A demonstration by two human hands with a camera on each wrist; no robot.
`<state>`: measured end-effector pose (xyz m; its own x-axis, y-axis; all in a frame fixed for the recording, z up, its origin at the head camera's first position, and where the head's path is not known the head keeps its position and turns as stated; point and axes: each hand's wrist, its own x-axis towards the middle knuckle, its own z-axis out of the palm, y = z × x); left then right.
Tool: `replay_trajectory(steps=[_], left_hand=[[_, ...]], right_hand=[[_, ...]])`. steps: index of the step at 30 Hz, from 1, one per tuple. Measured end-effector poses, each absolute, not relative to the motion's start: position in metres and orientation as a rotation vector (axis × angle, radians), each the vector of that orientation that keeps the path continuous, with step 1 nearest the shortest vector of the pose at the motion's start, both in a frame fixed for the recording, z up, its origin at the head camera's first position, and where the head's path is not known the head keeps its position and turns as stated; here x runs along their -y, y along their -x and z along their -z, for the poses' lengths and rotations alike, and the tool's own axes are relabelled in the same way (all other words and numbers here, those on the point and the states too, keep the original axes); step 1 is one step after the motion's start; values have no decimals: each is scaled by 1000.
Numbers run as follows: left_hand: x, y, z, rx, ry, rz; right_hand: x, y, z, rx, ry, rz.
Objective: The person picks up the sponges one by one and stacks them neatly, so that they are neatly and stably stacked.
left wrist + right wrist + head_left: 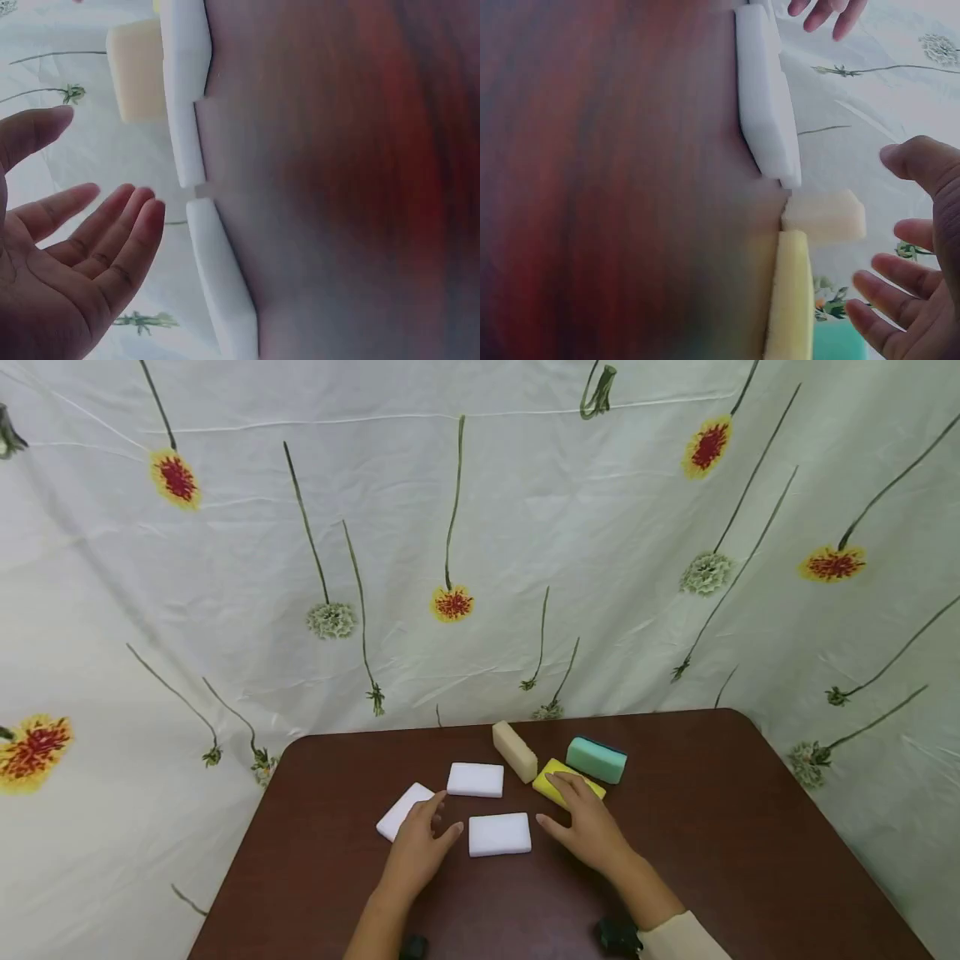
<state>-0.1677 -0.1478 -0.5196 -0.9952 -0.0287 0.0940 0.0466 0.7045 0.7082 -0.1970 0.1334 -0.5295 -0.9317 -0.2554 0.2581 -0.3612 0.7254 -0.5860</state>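
My left hand [414,850] hovers with spread, loosely bent fingers over the near part of a tilted white sponge block [403,810], partly hiding it. Nothing is in its palm in the left wrist view. My right hand [592,833] is held above the yellow sponge [553,775], covering part of it. In the right wrist view its fingers [889,289] are apart and hold nothing. Between the hands lies a flat white block [499,835], and behind that a second white block [475,780]. A beige sponge [514,750] and a green sponge [596,760] with a dark layer are farther back.
The dark brown table [750,843] has rounded far corners. Behind it hangs a white cloth [495,527] printed with flowers. A small black object [618,937] shows by the right wrist, another [413,947] by the left forearm.
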Motion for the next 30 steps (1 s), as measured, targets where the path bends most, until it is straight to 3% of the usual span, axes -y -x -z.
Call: replay_trajectory(steps=[30], left_hand=[[124,161,539,2878,86,1536]], right_hand=[[-112,178,551,2857,-607,-1453]])
